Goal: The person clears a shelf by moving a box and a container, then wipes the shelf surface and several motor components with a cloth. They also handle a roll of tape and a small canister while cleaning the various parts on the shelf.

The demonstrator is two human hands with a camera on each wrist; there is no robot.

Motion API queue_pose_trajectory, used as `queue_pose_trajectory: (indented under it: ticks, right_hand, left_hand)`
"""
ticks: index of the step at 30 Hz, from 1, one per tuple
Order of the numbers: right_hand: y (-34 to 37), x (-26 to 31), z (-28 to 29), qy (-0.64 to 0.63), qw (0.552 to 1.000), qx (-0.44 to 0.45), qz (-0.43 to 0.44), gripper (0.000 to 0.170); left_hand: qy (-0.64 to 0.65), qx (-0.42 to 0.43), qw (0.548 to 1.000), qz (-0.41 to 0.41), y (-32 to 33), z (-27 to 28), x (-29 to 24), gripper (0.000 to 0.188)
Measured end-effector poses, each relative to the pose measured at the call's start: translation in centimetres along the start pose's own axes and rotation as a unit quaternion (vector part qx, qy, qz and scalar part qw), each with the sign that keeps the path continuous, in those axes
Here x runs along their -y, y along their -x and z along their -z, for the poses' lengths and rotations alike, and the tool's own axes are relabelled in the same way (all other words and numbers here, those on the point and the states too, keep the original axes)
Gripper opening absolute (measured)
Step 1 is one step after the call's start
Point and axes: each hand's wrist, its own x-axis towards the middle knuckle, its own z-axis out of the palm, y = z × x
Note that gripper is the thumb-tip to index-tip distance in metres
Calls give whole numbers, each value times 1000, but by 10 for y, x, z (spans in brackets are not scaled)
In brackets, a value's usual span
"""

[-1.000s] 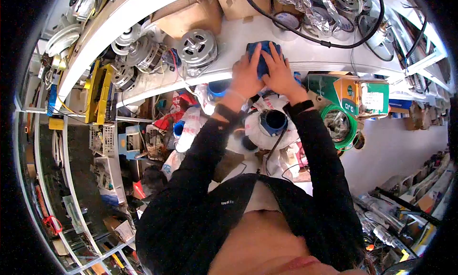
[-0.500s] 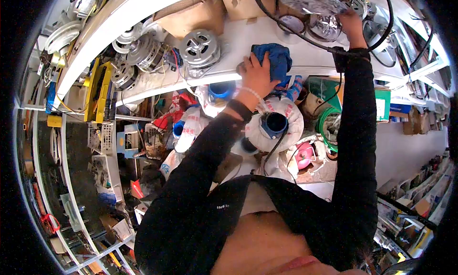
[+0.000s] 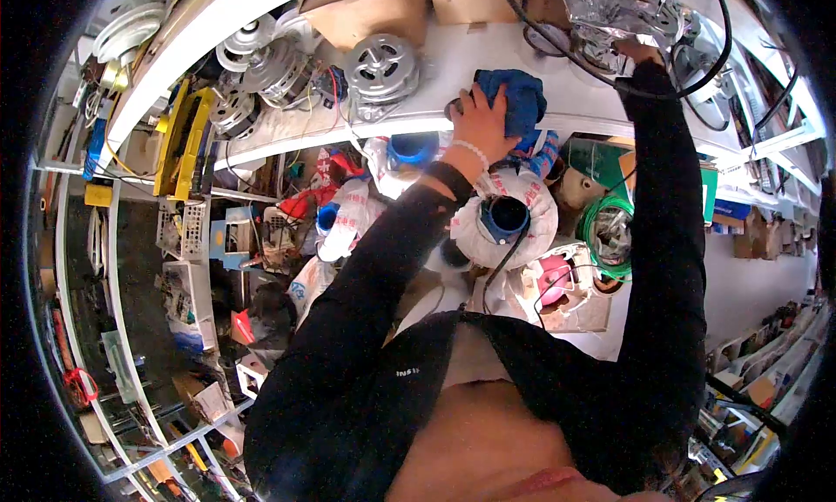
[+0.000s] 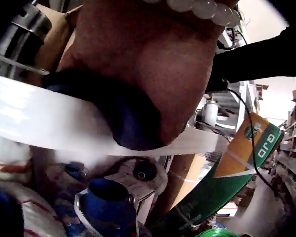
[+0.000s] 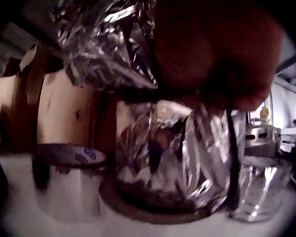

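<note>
My left hand (image 3: 479, 132) rests on a crumpled blue cloth (image 3: 522, 101) at the shelf's front edge, its fingers spread and fairly straight. In the left wrist view the heel of that hand presses against the dark blue fabric (image 4: 133, 118), and its fingers are hidden. My right hand (image 3: 643, 51) reaches to the back right among shiny silver-wrapped items. The right wrist view has it dark and blurred, right above a foil-wrapped roll (image 5: 172, 158) and beside crinkled silver wrap (image 5: 108, 44). I cannot tell whether its hidden fingers grip the wrap.
Metal motors (image 3: 380, 71) stand on the shelf's left, cardboard boxes (image 3: 366, 14) behind. A black cable (image 3: 601, 88) loops before my right hand. A roll of tape (image 5: 69, 182) stands beside the foil roll. Below are white-wrapped bundles (image 3: 470, 241), a green wire coil (image 3: 607, 232) and a green box (image 4: 202, 197).
Both hands were on the blue cloth a second ago. My right hand left it and went right to the silver-wrapped items; my left hand stayed on the cloth. The view shifted slightly.
</note>
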Motion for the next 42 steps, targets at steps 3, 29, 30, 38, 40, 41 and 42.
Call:
queue_pose_trajectory:
  ticks: [3, 29, 30, 38, 40, 41, 42]
  right_hand:
    - [12, -33, 20, -128, 991, 44, 12, 78]
    - [-33, 24, 11, 161, 973, 47, 160, 19]
    - [-30, 23, 10, 132, 979, 62, 146, 19]
    - [-15, -23, 52, -332, 899, 279, 53, 25]
    - [6, -12, 76, -481, 828, 287, -21, 29]
    - [9, -10, 83, -492, 814, 305, -47, 32]
    - [6, -12, 63, -401, 883, 244, 10, 25]
  left_hand:
    - [-7, -15, 1000, -3, 1, -4, 1, 98]
    - [28, -27, 999, 17, 2, -5, -1, 97]
    - [29, -33, 999, 14, 2, -5, -2, 97]
    - [14, -11, 1000, 24, 0, -5, -3, 97]
    - [16, -17, 999, 27, 2, -4, -4, 97]
    - [-2, -10, 1000, 26, 1, -7, -3, 97]
    - [-9, -4, 1000, 29, 2, -5, -4, 97]
